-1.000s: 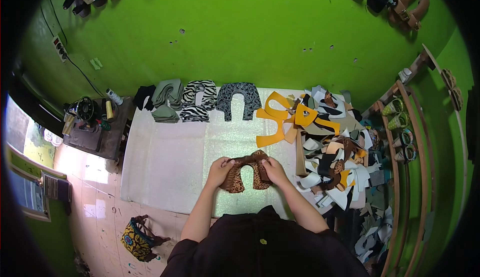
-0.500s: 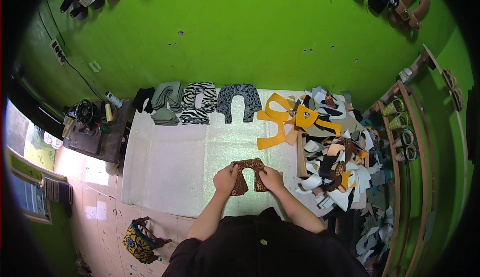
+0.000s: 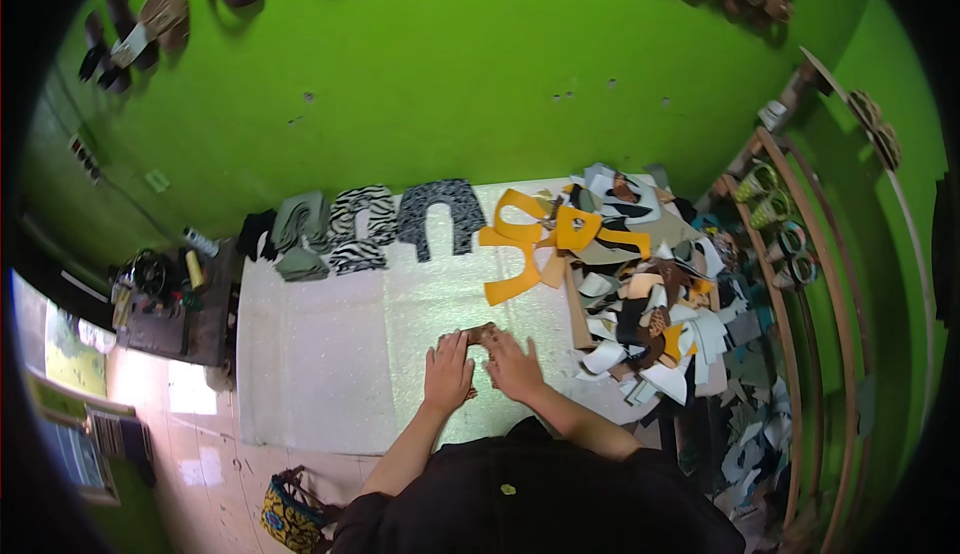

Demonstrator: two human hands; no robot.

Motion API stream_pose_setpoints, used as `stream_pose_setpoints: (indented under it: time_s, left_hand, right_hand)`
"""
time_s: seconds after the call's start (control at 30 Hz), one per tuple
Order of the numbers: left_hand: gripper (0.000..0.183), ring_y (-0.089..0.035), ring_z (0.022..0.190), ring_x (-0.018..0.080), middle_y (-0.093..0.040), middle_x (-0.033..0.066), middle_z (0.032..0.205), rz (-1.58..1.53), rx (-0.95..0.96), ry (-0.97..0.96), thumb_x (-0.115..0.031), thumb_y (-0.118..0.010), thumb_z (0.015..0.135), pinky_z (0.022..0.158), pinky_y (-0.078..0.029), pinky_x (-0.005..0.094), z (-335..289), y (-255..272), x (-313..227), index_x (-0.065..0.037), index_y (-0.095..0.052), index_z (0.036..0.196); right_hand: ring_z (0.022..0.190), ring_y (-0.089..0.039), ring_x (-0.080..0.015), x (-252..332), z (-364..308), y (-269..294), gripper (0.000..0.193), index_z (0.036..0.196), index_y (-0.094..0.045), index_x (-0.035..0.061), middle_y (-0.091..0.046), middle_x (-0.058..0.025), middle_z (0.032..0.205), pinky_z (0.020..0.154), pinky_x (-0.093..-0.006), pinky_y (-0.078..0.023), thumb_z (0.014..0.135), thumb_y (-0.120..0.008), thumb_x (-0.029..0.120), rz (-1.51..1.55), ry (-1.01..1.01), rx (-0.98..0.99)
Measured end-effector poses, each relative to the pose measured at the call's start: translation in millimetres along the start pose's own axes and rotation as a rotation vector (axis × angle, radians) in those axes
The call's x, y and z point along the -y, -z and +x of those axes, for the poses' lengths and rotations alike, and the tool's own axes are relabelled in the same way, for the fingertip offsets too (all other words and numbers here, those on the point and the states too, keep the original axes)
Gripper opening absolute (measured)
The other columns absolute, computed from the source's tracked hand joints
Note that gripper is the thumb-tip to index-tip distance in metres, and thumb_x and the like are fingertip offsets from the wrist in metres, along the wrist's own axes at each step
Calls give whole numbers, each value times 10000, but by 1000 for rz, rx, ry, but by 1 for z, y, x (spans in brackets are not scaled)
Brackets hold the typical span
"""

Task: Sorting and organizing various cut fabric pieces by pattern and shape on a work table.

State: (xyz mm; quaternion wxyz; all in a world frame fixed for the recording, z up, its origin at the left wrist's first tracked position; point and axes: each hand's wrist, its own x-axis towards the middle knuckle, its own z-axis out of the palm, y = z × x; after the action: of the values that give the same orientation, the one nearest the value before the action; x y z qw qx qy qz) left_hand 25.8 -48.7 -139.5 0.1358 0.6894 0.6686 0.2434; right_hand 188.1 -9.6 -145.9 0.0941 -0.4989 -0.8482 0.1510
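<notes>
A brown leopard-print, arch-shaped piece of material (image 3: 481,333) lies near the front of the white table (image 3: 320,354), mostly covered by my hands. My left hand (image 3: 449,369) rests flat on its left side, fingers stretched out away from me. Over its right side my right hand (image 3: 513,366) is spread flat, fingertips by the top of the arch. Only the top curve and a little of the lower edge show. Farther back are a grey-and-black patterned arch stack (image 3: 414,226), zebra-print pieces (image 3: 345,219) and grey-green folded pieces (image 3: 300,222).
Yellow cut-out pieces (image 3: 508,288) lie right of the arches. A big heap of mixed scraps (image 3: 650,329) covers the table's right end and spills down. Beyond stands a wooden rack (image 3: 785,304) with shoes. At left is a dark machine (image 3: 150,272); a patterned bag (image 3: 290,516) sits below.
The leopard-print piece, held up by its two sides before, is now down under my hands. My fingers have gone from gripping to lying flat. The view has shifted slightly.
</notes>
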Motion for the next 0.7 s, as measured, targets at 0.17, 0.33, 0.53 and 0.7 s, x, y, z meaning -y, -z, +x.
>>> stream_pose_setpoints:
  time_s: [0.17,0.33,0.53,0.7]
  left_hand:
    - [589,-218,1350,310,-247,149,1457,147,238,60,-336,-400,907,1064,-155,548,8,-7,-3,-46,-256,1398]
    - [548,-239,1342,301,-301,150,1432,115,241,55,-318,-402,906,1051,-146,579,17,-6,0,-62,-312,1382]
    - [447,-230,1336,354,-347,169,1402,-108,1,107,-218,-423,898,1036,-31,621,10,19,-19,-66,-419,1318]
    - [351,-244,1330,361,-385,169,1379,-236,-128,64,-189,-451,887,1040,-8,609,15,39,-48,-89,-532,1213]
  right_hand:
    - [1365,-187,-285,-3,6,2,614,1430,-209,200,-153,-69,1498,1028,-635,-143,902,-404,444,50,-52,195]
    - [1268,-355,-289,-12,13,45,497,1334,-382,164,-377,-87,1377,1018,-607,-166,898,-445,393,247,-30,289]
    - [760,-596,-285,-42,-26,146,187,856,-662,80,-653,-88,792,729,-386,-423,671,-639,56,278,-58,-695]
    - [1190,-348,-298,-108,-71,188,607,1156,-480,136,-446,-86,1205,973,-523,-218,594,-696,215,-26,-637,-695]
